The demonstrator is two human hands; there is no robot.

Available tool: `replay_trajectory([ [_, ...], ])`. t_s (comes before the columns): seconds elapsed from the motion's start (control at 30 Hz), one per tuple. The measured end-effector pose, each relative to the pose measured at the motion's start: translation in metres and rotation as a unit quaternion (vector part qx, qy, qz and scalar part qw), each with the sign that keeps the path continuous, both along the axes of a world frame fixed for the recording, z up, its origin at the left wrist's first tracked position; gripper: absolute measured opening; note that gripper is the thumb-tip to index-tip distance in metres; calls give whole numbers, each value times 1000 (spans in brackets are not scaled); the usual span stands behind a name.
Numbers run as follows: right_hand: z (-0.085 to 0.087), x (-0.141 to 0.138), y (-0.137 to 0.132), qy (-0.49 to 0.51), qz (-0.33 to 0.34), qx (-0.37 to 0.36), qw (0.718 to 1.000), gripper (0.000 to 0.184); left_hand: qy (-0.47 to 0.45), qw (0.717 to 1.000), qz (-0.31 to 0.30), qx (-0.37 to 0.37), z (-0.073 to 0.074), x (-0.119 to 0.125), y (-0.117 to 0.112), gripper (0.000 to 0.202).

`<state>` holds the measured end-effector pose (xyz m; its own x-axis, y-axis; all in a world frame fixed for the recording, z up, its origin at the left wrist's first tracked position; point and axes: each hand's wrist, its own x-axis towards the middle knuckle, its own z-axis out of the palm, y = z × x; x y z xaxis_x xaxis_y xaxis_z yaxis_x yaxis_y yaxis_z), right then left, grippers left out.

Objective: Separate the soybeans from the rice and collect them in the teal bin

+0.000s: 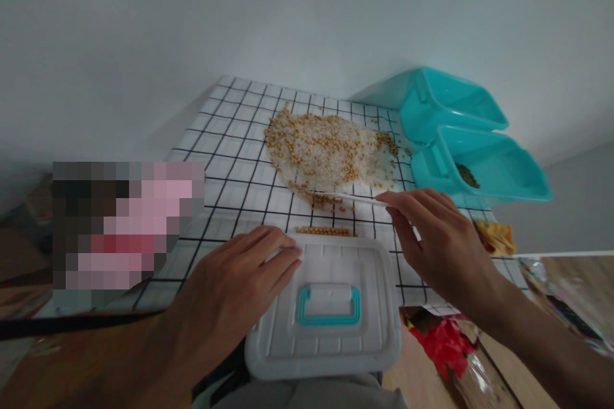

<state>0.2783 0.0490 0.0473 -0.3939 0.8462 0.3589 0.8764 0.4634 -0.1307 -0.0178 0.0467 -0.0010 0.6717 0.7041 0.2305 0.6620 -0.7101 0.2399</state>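
At 4 o'clock from grain pile (330, 147), my right hand (434, 223) pinches white stick (355, 197); left hand (240, 271) unclenched, 10 o'clock on box lid (336, 262).

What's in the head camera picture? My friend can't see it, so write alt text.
A person's right hand holds a thin white stick at the near edge of pale and yellow grains spread on a checked tabletop. The left hand is at a corner of a white lid with a teal handle, and two teal bins stand at the right.
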Motion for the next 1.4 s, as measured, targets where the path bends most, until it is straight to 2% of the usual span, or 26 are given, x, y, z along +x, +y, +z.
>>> replay_trajectory([
  [0.3, 3, 3, -13, 7, 10, -2, 1000, 27, -4, 1000, 2, 0, -4, -2, -2, 16],
  [0.67, -3, 5, -7, 11, -8, 3, 1000, 27, 1, 1000, 2, 2, -2, -1, -1, 16],
  [1.1, 6, 0, -22, 10, 12, -15, 1000, 29, 3, 1000, -3, 2, -2, -1, -2, 18],
  [1.4, 3, 3, -16, 5, 8, 6, 1000, 30, -9, 1000, 2, 3, -1, 0, 0, 17],
])
